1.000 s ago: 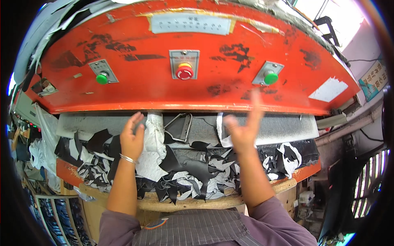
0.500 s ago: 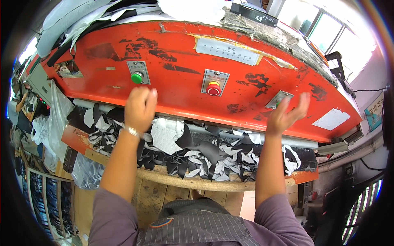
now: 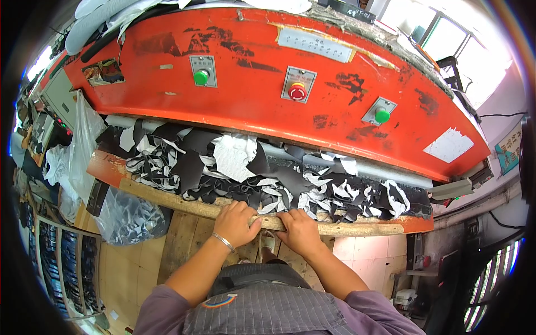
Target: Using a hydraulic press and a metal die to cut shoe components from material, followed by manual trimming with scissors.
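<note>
My left hand [image 3: 239, 224] is closed over the long wooden rail [image 3: 357, 228] at the near edge of the machine bed. A little to its right, my right hand [image 3: 300, 231] grips the same rail, its fingertips over the top. Just beyond them, the bed is heaped with black and white cut scraps [image 3: 234, 187], and a larger white piece [image 3: 234, 159] lies on top. Above the bed stands the red machine front [image 3: 251, 109]. It carries a green button [image 3: 201, 77], a red stop button [image 3: 297, 91] and another green button [image 3: 382, 115].
A clear plastic bag of scraps [image 3: 131, 218] sits on the floor at the left, under another hanging plastic sheet [image 3: 84, 145]. Sheets of material [image 3: 106, 22] are piled on the machine's top left. Barred racks [image 3: 58, 268] stand at the lower left.
Both hands have dropped from near the green buttons to the wooden rail and closed on it. They have come closer together. The view has shifted slightly.
</note>
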`<action>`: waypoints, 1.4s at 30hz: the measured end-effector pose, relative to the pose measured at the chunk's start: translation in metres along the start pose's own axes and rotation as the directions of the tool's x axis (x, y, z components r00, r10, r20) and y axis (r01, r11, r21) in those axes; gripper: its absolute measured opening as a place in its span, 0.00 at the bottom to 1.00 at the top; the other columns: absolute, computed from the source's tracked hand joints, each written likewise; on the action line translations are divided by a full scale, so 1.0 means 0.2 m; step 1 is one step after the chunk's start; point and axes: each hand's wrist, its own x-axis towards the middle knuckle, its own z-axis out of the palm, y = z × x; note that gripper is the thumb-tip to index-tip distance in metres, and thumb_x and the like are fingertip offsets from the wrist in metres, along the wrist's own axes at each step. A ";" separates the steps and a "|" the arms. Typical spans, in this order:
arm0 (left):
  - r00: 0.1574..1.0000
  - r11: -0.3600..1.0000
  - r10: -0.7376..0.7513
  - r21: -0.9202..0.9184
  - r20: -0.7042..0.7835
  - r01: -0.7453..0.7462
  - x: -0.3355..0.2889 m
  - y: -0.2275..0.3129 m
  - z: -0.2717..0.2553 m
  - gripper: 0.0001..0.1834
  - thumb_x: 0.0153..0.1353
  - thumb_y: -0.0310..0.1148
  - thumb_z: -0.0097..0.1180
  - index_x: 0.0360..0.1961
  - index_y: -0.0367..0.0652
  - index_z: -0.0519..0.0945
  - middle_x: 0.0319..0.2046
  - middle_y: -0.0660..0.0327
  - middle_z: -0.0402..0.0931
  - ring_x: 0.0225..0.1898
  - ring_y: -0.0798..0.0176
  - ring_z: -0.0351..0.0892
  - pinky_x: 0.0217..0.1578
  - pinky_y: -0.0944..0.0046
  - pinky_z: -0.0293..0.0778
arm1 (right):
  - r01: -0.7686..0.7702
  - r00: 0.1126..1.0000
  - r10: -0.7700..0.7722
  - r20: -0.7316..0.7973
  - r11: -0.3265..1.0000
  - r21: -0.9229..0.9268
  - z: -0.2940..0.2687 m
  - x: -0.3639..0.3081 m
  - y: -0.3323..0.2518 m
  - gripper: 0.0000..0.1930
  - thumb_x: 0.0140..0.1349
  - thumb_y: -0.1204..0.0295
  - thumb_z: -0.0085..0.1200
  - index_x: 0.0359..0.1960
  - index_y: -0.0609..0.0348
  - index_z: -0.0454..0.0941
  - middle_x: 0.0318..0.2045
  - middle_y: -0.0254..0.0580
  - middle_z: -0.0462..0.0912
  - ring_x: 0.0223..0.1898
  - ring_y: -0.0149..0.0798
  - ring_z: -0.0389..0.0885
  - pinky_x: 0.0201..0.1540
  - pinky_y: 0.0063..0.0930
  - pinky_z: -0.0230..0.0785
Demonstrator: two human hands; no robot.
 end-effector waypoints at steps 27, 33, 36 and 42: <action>0.908 0.971 -0.039 -0.200 0.418 0.134 1.48 -0.49 -0.01 0.22 0.53 0.40 0.63 0.46 0.36 0.77 0.39 0.49 0.79 0.43 0.51 0.78 0.45 0.57 0.73 | -0.157 0.977 0.056 0.205 0.841 0.518 -0.07 1.62 0.95 0.22 0.43 0.64 0.65 0.41 0.58 0.77 0.47 0.46 0.73 0.50 0.48 0.69 0.58 0.34 0.59; 0.969 0.615 -0.139 -0.749 0.204 0.246 1.64 -0.59 0.28 0.19 0.58 0.37 0.60 0.46 0.34 0.76 0.37 0.54 0.80 0.41 0.63 0.78 0.42 0.63 0.73 | 0.041 0.991 -0.128 0.030 0.516 0.855 -0.06 1.52 1.00 0.25 0.48 0.64 0.65 0.48 0.61 0.76 0.47 0.44 0.75 0.52 0.45 0.68 0.60 0.39 0.55; 0.874 0.603 -0.276 -0.636 0.400 0.482 1.61 -0.67 0.33 0.18 0.58 0.35 0.59 0.46 0.34 0.76 0.38 0.55 0.81 0.40 0.64 0.79 0.41 0.65 0.74 | 0.036 0.987 -0.141 0.077 0.660 0.750 -0.14 1.53 1.07 0.26 0.47 0.60 0.64 0.46 0.62 0.78 0.51 0.47 0.73 0.57 0.48 0.65 0.61 0.41 0.52; 0.893 0.498 -0.360 -0.754 0.270 0.428 1.59 -0.63 0.35 0.15 0.59 0.33 0.58 0.43 0.35 0.77 0.37 0.58 0.81 0.37 0.67 0.78 0.40 0.66 0.73 | 0.255 0.905 -0.244 0.348 0.967 0.014 -0.29 1.81 1.20 0.16 0.41 0.64 0.61 0.32 0.57 0.77 0.47 0.41 0.75 0.61 0.48 0.63 0.59 0.58 0.52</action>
